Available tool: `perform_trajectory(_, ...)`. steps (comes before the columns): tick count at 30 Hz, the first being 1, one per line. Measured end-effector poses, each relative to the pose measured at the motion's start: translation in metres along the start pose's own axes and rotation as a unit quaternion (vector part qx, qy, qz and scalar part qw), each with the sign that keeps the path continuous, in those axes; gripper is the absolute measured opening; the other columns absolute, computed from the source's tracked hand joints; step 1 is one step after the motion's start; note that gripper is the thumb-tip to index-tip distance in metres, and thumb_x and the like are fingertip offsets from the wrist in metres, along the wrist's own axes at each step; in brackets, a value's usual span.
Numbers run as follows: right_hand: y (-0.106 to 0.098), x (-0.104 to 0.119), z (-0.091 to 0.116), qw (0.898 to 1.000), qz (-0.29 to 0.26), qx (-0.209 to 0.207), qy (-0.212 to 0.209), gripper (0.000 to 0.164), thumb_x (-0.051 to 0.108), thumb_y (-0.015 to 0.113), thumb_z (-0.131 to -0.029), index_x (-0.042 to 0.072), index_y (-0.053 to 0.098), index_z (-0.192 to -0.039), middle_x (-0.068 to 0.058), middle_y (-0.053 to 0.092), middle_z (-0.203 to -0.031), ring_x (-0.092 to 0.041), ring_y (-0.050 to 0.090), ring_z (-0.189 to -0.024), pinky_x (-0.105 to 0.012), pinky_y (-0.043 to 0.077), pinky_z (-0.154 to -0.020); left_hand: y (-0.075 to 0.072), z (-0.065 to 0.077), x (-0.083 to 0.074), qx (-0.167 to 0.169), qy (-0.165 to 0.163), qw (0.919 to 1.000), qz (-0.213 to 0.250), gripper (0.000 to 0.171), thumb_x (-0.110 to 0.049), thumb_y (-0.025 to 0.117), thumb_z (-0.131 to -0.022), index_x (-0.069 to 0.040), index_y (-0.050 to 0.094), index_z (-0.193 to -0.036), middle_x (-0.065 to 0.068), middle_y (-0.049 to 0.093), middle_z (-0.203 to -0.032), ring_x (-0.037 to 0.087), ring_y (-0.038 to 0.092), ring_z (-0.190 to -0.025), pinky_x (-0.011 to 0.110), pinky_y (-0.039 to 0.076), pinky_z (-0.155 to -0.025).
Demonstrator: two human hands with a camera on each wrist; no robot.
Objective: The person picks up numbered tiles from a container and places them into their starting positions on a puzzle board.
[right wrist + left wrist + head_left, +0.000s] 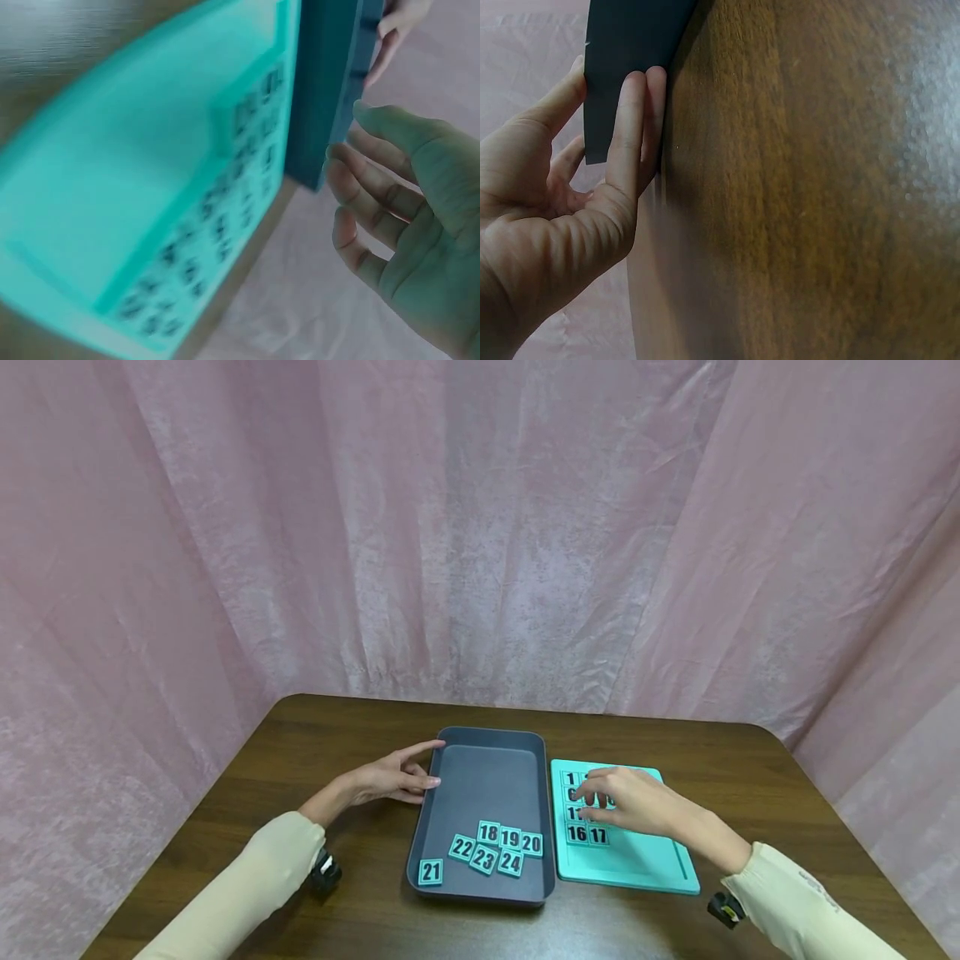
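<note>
A dark grey rectangular tray [487,785] lies on the table with several numbered turquoise tiles in its near part, from 18 to 24; tile 21 [431,872] sits apart in the near left corner. My left hand [390,777] holds the tray's left rim. In the left wrist view, two fingers press the outer wall [604,82] while the thumb reaches the rim. To the right lies a turquoise board [637,864] with rows of numbered tiles, 16 and 17 [587,834] in the nearest row. Over them hovers my right hand [630,797], fingers loosely bent, holding nothing visible and hiding several tiles.
The brown wooden table [337,902] carries the tray and board side by side, a narrow gap between them. A pink curtain [480,543] hangs behind the table's far edge and around its sides.
</note>
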State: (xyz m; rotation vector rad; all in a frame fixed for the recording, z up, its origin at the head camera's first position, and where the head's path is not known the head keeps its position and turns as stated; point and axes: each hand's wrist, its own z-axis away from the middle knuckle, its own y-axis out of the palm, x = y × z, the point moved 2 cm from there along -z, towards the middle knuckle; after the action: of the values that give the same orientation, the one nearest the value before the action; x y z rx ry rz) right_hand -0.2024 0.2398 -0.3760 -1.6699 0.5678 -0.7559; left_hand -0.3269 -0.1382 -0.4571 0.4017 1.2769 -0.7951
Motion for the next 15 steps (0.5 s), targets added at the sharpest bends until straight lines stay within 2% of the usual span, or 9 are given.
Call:
perform_trajectory(5, 0.003, 0.021, -0.031, 0.999, 0.015, 0.032, -0.020, 0.016, 0.023, 0.074, -0.095, 0.013, 0.078, -0.108, 0.004, 0.073, -0.097, -0.004, 0.066, -0.078, -0.016, 0.051, -0.062, -0.001, -0.002, 0.002, 0.003, 0.003, 1.0000, -0.005, 0.086, -0.024, 0.073, -0.097, -0.024, 0.020, -0.165, 0.012, 0.065, -0.106, 0.018, 0.069, -0.101, 0.043, 0.061, -0.095)
perform_trajectory(10, 0.020, 0.045, -0.061, 0.996, 0.021, 0.073, -0.048, 0.018, 0.027, 0.074, -0.096, 0.015, 0.078, -0.108, 0.004, 0.070, -0.097, -0.004, 0.067, -0.082, -0.015, 0.053, -0.066, -0.003, -0.001, 0.002, 0.000, 0.004, 1.0000, -0.006, 0.085, -0.024, 0.073, -0.097, -0.026, 0.021, -0.164, 0.011, 0.066, -0.105, 0.018, 0.069, -0.101, 0.043, 0.060, -0.096)
perform_trajectory(15, 0.041, 0.061, -0.080, 0.989, 0.082, 0.102, -0.069, 0.022, 0.034, 0.073, -0.096, 0.017, 0.079, -0.108, 0.004, 0.071, -0.100, -0.004, 0.067, -0.084, -0.020, 0.057, -0.069, 0.000, -0.003, 0.001, 0.004, 0.011, 0.9999, -0.003, 0.086, -0.025, 0.073, -0.097, -0.025, 0.021, -0.164, 0.012, 0.066, -0.108, 0.018, 0.069, -0.102, 0.043, 0.060, -0.096)
